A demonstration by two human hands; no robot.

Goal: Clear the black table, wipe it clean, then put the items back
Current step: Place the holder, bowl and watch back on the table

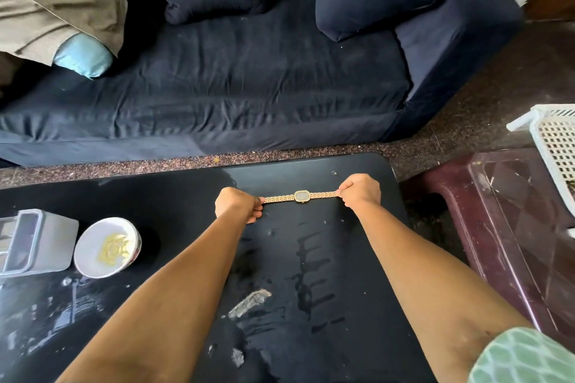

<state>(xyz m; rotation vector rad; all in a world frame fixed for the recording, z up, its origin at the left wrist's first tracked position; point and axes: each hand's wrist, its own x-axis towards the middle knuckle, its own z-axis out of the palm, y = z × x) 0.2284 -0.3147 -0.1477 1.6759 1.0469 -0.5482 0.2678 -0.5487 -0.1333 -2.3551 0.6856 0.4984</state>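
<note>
A gold wristwatch (301, 196) with an oval face is stretched flat just over the far part of the black table (174, 196). My left hand (238, 204) pinches the strap's left end and my right hand (361, 191) pinches its right end. At the table's left stand a white bowl (107, 247) with a yellow pattern inside and a grey plastic container (35, 242). The tabletop shows damp streaks and chipped pale patches near the front.
A dark blue sofa (249, 71) with cushions runs along the far side, with a narrow strip of floor between. A maroon side table (513, 227) stands at the right, carrying a white perforated basket (555, 152). Beige cloth lies on the sofa's left.
</note>
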